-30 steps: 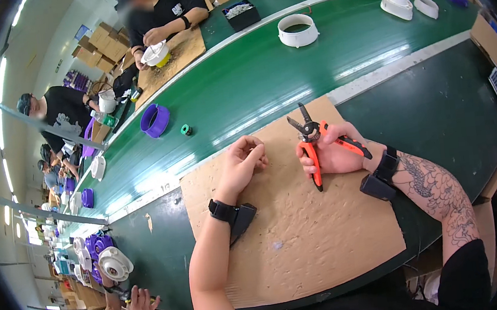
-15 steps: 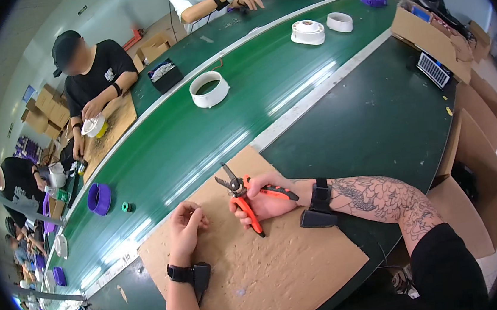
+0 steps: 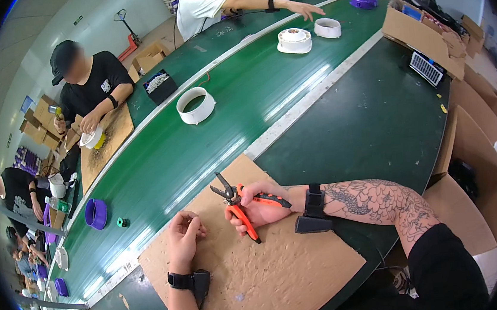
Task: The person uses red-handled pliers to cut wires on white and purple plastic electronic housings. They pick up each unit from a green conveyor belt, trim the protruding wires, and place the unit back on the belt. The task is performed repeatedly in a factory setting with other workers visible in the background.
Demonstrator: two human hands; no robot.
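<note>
Item — pliers [image 3: 238,207], red-handled, dark jaws pointing toward 10 o'clock. The right hand [image 3: 259,208] is holding them, its grip wrapping closed around the handles; the handles are standing apart and the jaws are gaping, with nothing visible between them. The pliers are hanging just above the cardboard mat [image 3: 259,267] on the table [image 3: 371,125], near the mat's 12 o'clock edge.

Left hand [image 3: 183,236]: resting on the mat at 9 o'clock of the pliers, fingers curling inward as if pinching something small. Whether the grip has hold of anything cannot be told — any piece is too small to see.

Progress, as judged: tool in hand, no cut being made yet; the two hands are lying near each other but apart, so the work with the pliers looks still ahead.

Surroundings: a white ring [image 3: 196,106] is sitting on the green belt [image 3: 159,163] at 12 o'clock, a purple ring [image 3: 95,213] at 9 o'clock.

Against the earlier frame: both hands and the pliers are keeping the same pose; the view is swinging right, so the hands are sitting lower in the picture.
</note>
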